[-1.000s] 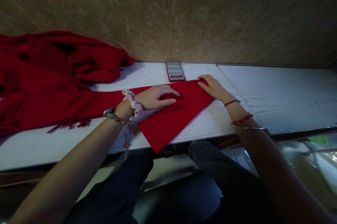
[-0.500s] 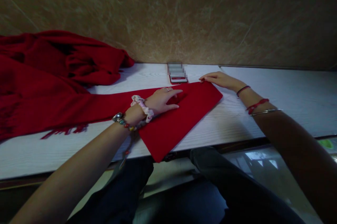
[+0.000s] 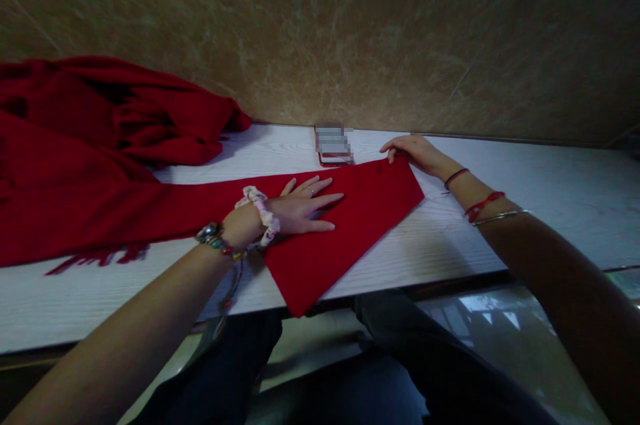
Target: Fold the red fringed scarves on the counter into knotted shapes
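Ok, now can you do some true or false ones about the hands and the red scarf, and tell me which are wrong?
1. The left hand is spread on the scarf. True.
2. A phone lies on the table. True.
3. The phone is on top of the scarf. False: it lies beyond the scarf's far edge.
4. The right hand is at the scarf's far edge. True.
5. The scarf is blue. False: it is red.
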Available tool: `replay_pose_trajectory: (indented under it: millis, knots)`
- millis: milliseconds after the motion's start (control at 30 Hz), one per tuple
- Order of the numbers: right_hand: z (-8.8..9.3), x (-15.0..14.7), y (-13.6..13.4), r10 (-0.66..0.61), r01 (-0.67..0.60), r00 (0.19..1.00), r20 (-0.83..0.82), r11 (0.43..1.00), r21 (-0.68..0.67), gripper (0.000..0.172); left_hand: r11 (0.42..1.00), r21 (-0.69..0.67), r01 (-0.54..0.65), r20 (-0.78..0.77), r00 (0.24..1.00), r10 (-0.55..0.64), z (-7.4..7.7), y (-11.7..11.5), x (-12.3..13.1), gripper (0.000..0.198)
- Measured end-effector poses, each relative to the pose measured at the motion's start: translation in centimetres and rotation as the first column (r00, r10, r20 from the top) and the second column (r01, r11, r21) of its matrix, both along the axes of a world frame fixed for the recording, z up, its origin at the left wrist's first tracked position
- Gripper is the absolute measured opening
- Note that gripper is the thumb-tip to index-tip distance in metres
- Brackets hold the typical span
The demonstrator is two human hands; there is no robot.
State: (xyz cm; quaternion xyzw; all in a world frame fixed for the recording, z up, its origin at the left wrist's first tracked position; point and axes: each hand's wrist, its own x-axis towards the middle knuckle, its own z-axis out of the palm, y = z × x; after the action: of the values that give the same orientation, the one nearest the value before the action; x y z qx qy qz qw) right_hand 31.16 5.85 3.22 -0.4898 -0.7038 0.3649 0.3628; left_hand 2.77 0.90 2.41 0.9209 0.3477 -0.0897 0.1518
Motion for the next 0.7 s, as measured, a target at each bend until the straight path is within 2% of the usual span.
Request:
replay_pose_trajectory:
  millis: [67,133,200,267,333,433,500,567,700]
  knots:
    - [-0.2,-0.1,-0.2,0.021,-0.023,0.995,0.099,1.000,0.020,0.031,1.000,0.000,0.014,0.026,1.000,-0.014,0.0,0.1,-0.1,0.058]
    - [-0.6,-0.5,-0.4,-0.028,0.014,0.985,0.172,0.996,0.085,0.029,1.000,-0.010,0.017,0.037,0.999,-0.016,0.0,0.2,-0.2,0.056]
    - [-0.8,-0.9,-0.4,-0.133,0.105,0.979,0.156,0.979,0.172,0.026,1.000,-0.026,0.017,0.032,0.999,-0.016,0.0,0.2,-0.3,0.056]
    - [-0.7,-1.1,-0.2,-0.193,0.170,0.976,0.101,0.964,0.204,0.027,0.999,-0.038,0.019,0.021,1.000,-0.018,0.0,0.3,-0.4,0.057]
    - [-0.3,-0.9,-0.1,-0.145,0.127,0.984,0.106,0.978,0.163,0.028,0.999,-0.047,0.028,0.007,1.000,-0.028,0.0,0.6,-0.6,0.058]
    - [0.5,0.1,-0.3,0.001,-0.010,0.977,0.211,0.999,0.043,0.025,0.996,-0.069,0.054,-0.017,0.998,-0.055,0.0,1.1,-1.3,0.058]
    - [0.8,0.8,-0.6,0.044,-0.040,0.967,0.251,0.999,-0.020,0.022,0.994,-0.088,0.068,-0.016,0.997,-0.070,0.1,1.5,-1.7,0.056]
    - [0.8,1.0,-0.8,0.030,-0.021,0.973,0.227,0.999,-0.045,0.020,0.991,-0.103,0.079,0.010,0.997,-0.079,0.1,1.8,-2.2,0.054]
    - [0.1,0.6,-0.5,-0.098,0.098,0.995,0.025,0.995,-0.021,0.016,0.988,-0.126,0.094,0.071,0.994,-0.085,-0.2,2.5,-2.9,0.051]
